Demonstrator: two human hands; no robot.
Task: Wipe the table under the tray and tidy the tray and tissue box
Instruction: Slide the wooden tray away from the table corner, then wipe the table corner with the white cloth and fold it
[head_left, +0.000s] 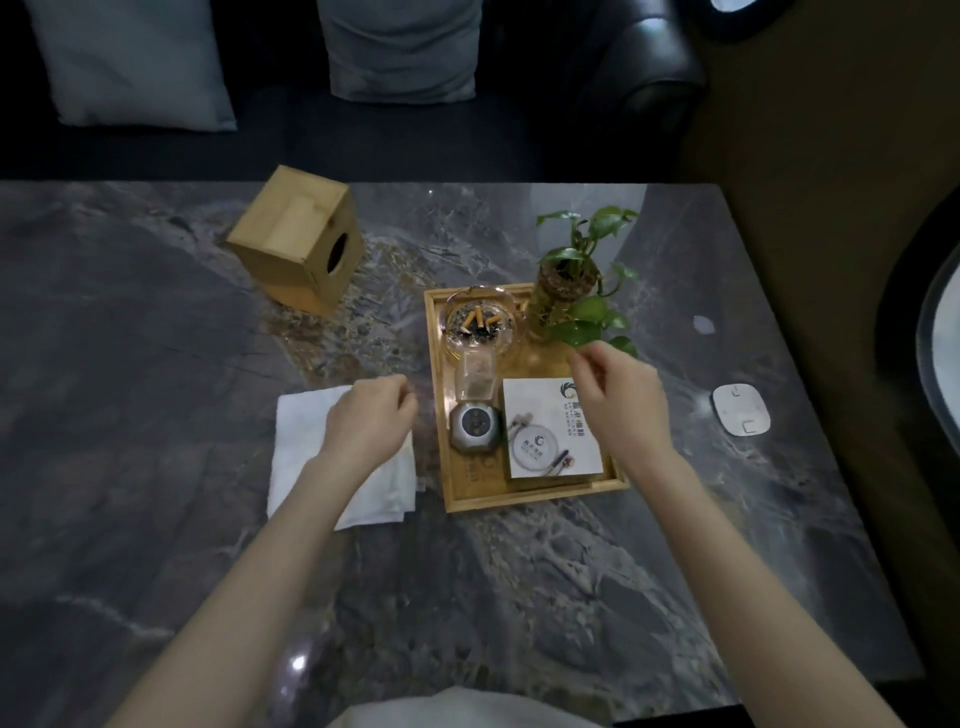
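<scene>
1. Sitting right of centre on the marble table (156, 364): wooden tray (519, 501), loaded with glass ashtray (480, 322), potted plant (569, 291), clear lighter (475, 379), round metal piece (474, 426) and white booklet (550, 431).
2. Looks stiff, heavier at the far end under glass and plant; best taken by both long side rims and kept level, since ashtray and pot could slide or tip and spill ash.
3. Lying tipped on its side toward the far left, well apart from the tray: wooden tissue box (296, 239), round opening facing right; light and rigid, easy to stand up by its flat faces.
4. Lying flat just left of the tray: folded white cloth (311, 457), soft and limp.
5. Hovering over the cloth's right edge: left hand (369, 426), fingers loosely curled, gripping nothing.
6. Poised above the tray's right side: right hand (618, 400), thumb and forefinger nearly pinched; cannot tell whether anything sits between them.
</scene>
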